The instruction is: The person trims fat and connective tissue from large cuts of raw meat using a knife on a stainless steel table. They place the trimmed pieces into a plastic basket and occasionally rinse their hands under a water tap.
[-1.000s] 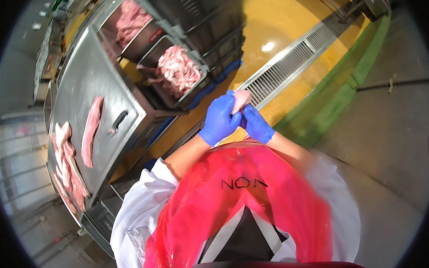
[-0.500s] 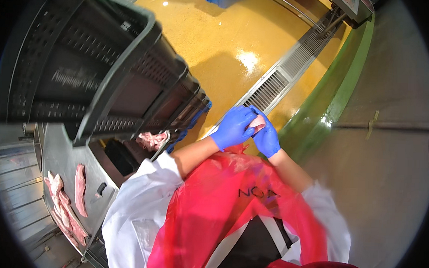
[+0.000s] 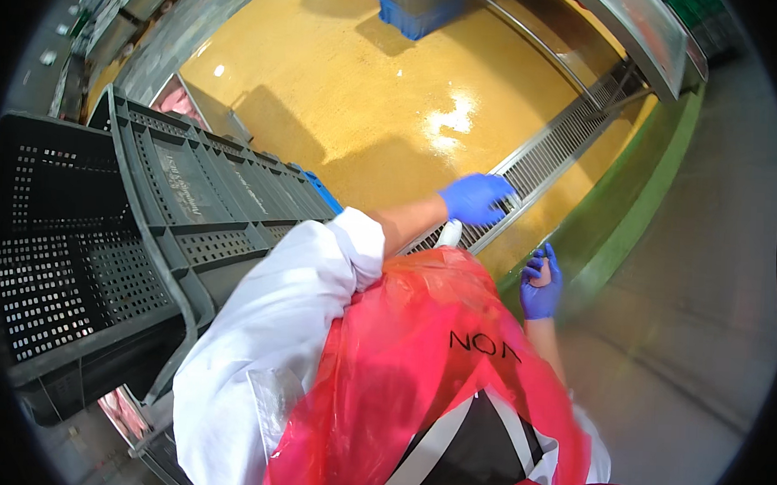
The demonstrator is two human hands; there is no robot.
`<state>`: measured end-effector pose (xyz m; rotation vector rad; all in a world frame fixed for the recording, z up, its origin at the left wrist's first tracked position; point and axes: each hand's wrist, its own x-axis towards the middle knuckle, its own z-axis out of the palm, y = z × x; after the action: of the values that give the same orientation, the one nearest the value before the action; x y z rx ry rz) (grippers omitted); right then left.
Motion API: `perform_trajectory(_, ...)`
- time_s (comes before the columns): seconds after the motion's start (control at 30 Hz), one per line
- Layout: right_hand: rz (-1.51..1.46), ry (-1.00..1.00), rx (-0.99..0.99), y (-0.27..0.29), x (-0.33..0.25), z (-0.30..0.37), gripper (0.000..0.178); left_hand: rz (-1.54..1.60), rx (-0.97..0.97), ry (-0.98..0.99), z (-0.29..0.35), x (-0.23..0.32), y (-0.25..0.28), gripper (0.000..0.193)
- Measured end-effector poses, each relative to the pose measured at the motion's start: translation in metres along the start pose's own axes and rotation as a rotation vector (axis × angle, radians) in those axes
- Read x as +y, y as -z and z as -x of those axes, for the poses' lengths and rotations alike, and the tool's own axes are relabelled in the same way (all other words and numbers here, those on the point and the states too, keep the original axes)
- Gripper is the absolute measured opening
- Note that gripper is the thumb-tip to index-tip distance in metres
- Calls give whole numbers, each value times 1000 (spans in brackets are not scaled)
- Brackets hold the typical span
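My left hand (image 3: 477,200), in a blue glove, reaches out over the floor drain with fingers stretched and nothing visible in it. Lower and to the right, my right hand (image 3: 541,294), also blue-gloved, is raised with its fingers curled. Against its palm and fingers shows a small pinkish piece (image 3: 541,273), which looks like a scrap of meat; its exact kind cannot be made out. The two hands are apart. Below them spreads my red plastic apron (image 3: 402,330), worn over white sleeves.
Dark grey plastic crates (image 3: 209,174) stand stacked at my left. Behind them is a metal bin (image 3: 205,104) with pink meat; more meat (image 3: 125,413) lies lower left. A grated drain (image 3: 552,159) crosses the yellow floor beside a green curb (image 3: 619,222). A blue crate (image 3: 411,22) stands farther off.
My hands, together around the pinkish piece before, have parted: the left moved up and right, the right moved right and down with the piece. The view has turned, shifting the crates.
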<state>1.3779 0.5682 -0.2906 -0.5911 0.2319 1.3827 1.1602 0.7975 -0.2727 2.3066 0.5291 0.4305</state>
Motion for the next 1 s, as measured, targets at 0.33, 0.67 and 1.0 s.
perform_trajectory(0.33, 362, -295, -159, -113, -6, -260, 50, 190, 396, 1311, 234, -256, 55, 48)
perform_trajectory(0.67, 912, -374, -54, -245, 109, -458, 47, 104, -70, 1405, 325, -426, 147, 52)
perform_trajectory(1.0, 1313, -403, 230, -164, 110, -572, 44, 49, 345, 1319, 313, -587, 493, 51)
